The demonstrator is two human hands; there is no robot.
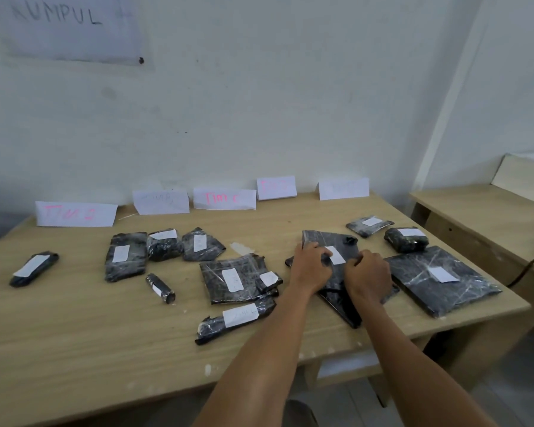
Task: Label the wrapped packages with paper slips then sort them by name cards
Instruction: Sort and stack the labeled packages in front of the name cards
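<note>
Two bare forearms reach in over the near edge of the tabletop (74, 334). The left hand (310, 266) curls its grip round the far-left corner of a flat wrapped package (339, 303) lying right of centre. The right hand (367, 277) rests curled on it beside its paper slip (336, 255) (whether that grip pinches anything, I cannot tell). Name cards (224, 199) line the far edge.

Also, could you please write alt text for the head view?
The left hand and right hand, fingers curled, hold a black wrapped package beside its paper slip on a wooden table. Other labelled packages lie before five name cards.
</note>
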